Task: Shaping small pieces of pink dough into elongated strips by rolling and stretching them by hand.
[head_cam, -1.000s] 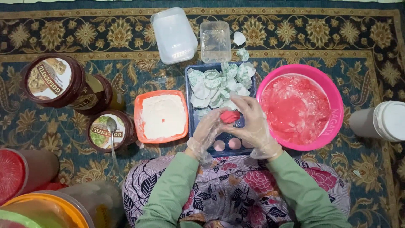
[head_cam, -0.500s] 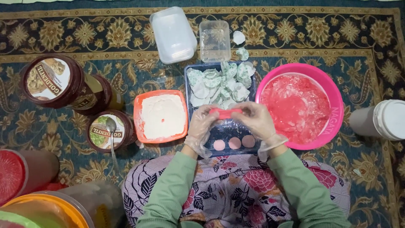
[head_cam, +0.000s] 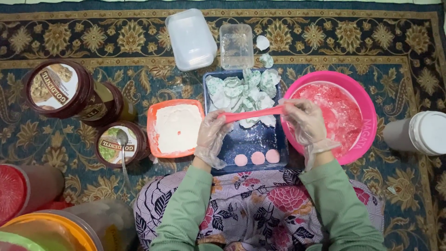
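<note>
Fingers (head_cam: 222, 122) of the left hand (head_cam: 211, 137), gloved in clear plastic, pinch one end of a stretched strip of soft pink-red dough (head_cam: 254, 113); the right hand (head_cam: 304, 122), gloved the same way, pinches the other end between thumb and fingertips. The strip runs nearly level between the two hands, hanging above the dark blue rectangular tray (head_cam: 248, 139), just over the heap of pale green-and-white dusted pieces (head_cam: 244, 90) in the tray's far half. Both forearms in green sleeves reach forward from the lap, wrists raised, palms turned toward each other.

Three small round pink dough balls (head_cam: 256, 158) lie in a row at the tray's near edge. Left of the tray, touching it, sits an orange square dish of white flour (head_cam: 176, 128). Right of the tray stands a pink round plastic basin (head_cam: 357, 100) with red dough mass inside. Beyond the tray lie a clear plastic box (head_cam: 236, 45) and its frosted lid (head_cam: 190, 39). Farther left of the tray stand two brown-lidded jars (head_cam: 88, 109), a metal spoon (head_cam: 122, 139) resting on the nearer one. All rest on a patterned carpet (head_cam: 93, 37).
</note>
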